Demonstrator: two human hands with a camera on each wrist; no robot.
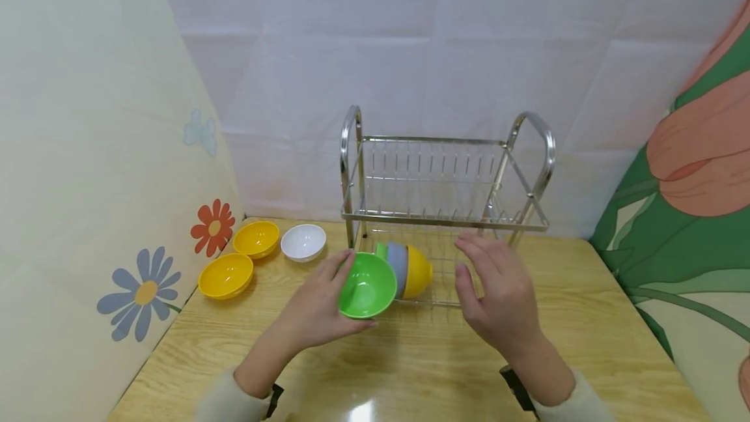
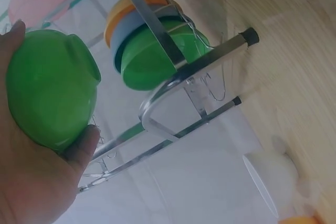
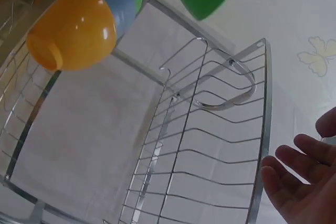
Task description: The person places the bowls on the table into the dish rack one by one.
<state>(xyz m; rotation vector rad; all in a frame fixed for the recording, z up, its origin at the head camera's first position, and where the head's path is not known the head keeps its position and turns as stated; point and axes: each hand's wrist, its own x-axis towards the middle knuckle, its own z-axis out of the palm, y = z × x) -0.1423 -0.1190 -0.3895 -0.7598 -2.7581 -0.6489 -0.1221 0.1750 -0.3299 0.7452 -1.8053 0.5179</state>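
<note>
My left hand [image 1: 319, 301] grips a green bowl [image 1: 368, 285] by its side, thumb near the rim and fingers below, its inside facing me in the head view. Behind it, on the lower tier of a metal dish rack [image 1: 445, 219], a yellow bowl [image 1: 418, 272], a grey-blue bowl [image 1: 398, 266] and another green bowl [image 2: 157, 59] stand on edge, nested together. To the right of these bowls, my right hand [image 1: 498, 288] is raised in front of the rack with fingers loosely bent and nothing in them.
At the back left of the wooden table [image 1: 433, 363], two yellow bowls [image 1: 256, 239] and a white bowl [image 1: 303, 243] sit upright. The rack's upper tier [image 1: 433, 178] holds no dishes. A white cloth [image 1: 410, 38] hangs behind; flower-patterned panels [image 1: 703, 213] stand at both sides.
</note>
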